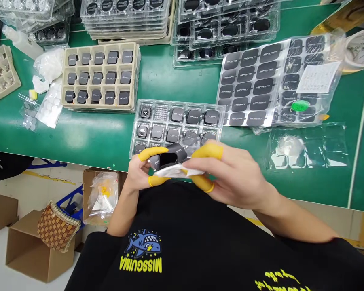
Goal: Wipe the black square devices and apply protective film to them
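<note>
My left hand (136,171), with yellow finger cots on thumb and finger, is closed around a small black watch body (168,159) with a glossy dark face. A dark printed film (178,150) stands up beside the watch body. My right hand (239,173), also in yellow finger cots, pinches a white wipe (172,172) that lies along the near side of the watch body. Just beyond both hands sits a clear plastic tray (161,114) holding several dark square watch pieces; its near row is partly hidden.
A beige tray (94,107) of dark square pieces stands at the left. Dark printed sticker sheets (244,87) and a tape roll (361,48) lie right. Stacked clear trays (124,24) line the back. Below the table's edge are cardboard boxes (33,246) and a woven basket (56,228).
</note>
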### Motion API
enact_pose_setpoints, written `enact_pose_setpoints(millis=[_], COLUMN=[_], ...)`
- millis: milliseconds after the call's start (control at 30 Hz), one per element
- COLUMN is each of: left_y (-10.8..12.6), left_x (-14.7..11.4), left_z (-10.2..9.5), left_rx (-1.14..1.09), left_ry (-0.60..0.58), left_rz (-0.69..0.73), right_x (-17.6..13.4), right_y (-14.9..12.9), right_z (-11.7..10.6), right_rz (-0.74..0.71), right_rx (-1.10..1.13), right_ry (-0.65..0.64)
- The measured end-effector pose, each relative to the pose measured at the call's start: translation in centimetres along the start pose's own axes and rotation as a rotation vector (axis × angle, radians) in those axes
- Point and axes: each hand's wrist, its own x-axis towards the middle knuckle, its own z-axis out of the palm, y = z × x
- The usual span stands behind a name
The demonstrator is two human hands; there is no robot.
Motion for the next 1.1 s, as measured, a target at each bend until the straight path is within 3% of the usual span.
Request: enact_pose_setpoints(millis=[133, 267, 367, 500, 567, 700, 767, 867, 1000, 1100], left_y=[-0.2, -0.1, 0.0, -0.1, -0.3, -0.6, -0.7, -0.9, -1.4, -1.4], left_x=[0.0, 0.0, -0.1, -0.2, -0.1, 0.0, -0.1, -0.2, -0.6, -0.8], left_z=[0.2, 0.4, 0.2, -0.1, 0.0, 0.1, 0.1, 0.3, 0.8, 0.7], left_rx=[-0.018, -0.063, -0.034, -0.042, -0.06, -0.07, -0.086, -0.086, -0.093, -0.091], left_ry=[-0.038, -0.05, 0.027, -0.032, -0.06, -0.079, -0.112, -0.143, -0.044, 0.01], left_rz=[-0.02, -0.017, 0.004, -0.015, -0.015, -0.007, -0.018, -0.057, -0.097, -0.058], right_x=[0.4, 0.8, 0.7, 0.4, 0.3, 0.2, 0.4, 0.9, 0.2, -3.0], right_y=[0.2, 2.2, 3.6, 3.1, 2.0, 0.4, 0.3, 0.7, 2.2, 4.5], right_z=[1.2, 1.8, 1.4, 0.0, -0.5, 0.2, 1.4, 3.1, 3.3, 0.5], right_rz=[-0.124, -0.075, 0.045, 0.168, 0.159, -0.005, -0.076, -0.123, 0.012, 0.253], right_rx=[-0.126, -0.346, -0.349, -0.18, -0.093, 0.051, 0.013, -0.14, -0.33, -0.32], right_ry=[-0.095, -0.093, 0.018, 0.236, 0.199, -0.03, -0.09, -0.082, 0.026, 0.133])
